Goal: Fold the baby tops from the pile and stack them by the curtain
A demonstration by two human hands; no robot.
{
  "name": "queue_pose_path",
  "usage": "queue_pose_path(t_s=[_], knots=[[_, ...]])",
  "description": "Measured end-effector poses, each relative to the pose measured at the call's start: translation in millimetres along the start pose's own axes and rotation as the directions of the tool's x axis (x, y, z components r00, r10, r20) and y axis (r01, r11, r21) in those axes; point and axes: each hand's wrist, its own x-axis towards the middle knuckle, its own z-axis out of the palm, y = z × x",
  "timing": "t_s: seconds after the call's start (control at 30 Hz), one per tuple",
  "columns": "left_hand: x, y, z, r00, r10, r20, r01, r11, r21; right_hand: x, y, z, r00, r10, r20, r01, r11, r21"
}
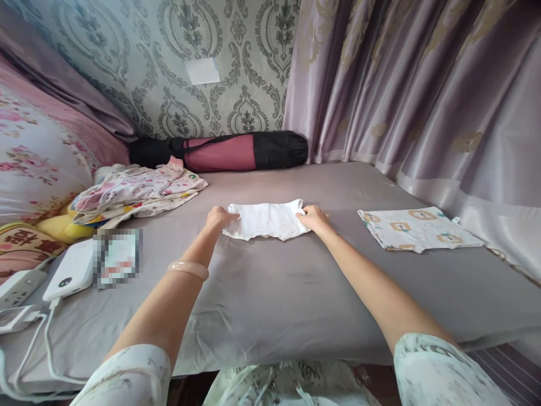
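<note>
A small white cloth garment [267, 219], with a wavy near edge, lies spread on the grey bed sheet in front of me. My left hand [220, 217] pinches its left end between thumb and fingers. At the opposite end, my right hand [313, 217] grips the right edge in the same way. The garment looks flat and fairly taut between them. Its exact kind cannot be made out. To the right lies a folded white garment [416, 228] with orange animal-like prints, apart from my hands.
Printed baby clothes [139, 192] are heaped at the left by a yellow plush [71, 226]. A white power bank [72, 269], a blurred-out item [120, 258], a power strip [21, 287] and cables sit nearer. A black and red rolled bag [220, 152] lies along the wall; curtains [380, 84] hang right.
</note>
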Motion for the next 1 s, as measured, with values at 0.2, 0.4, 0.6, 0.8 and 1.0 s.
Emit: queue_pose_path(t_s=[0.2,0.4,0.6,0.8,1.0], knots=[[-8.5,14.1,-0.2,0.973,0.194,-0.125,-0.177,0.976,0.13,-8.1,-1.2,0.5,0.98,-0.109,-0.168,0.095,0.992,-0.088],[-15.4,31.5,-12.0,0.93,0.319,-0.184,-0.33,0.944,-0.03,-5.9,17.2,-29.8,0.994,-0.012,-0.107,0.015,1.0,0.022],[-36.6,71.4,5.8,0.934,0.355,-0.035,-0.344,0.871,-0.35,-13.3,64.9,-84.8,0.994,0.025,-0.107,-0.022,0.999,0.033],[-81.0,139.0,43.4,0.94,0.327,0.099,-0.236,0.83,-0.505,-18.9,117.3,-144.9,0.973,0.222,-0.055,-0.218,0.973,0.076],[-110.7,190.9,85.9,0.919,0.356,0.17,-0.19,0.777,-0.6,-24.6,164.1,-194.0,0.914,0.395,-0.093,-0.383,0.915,0.127]])
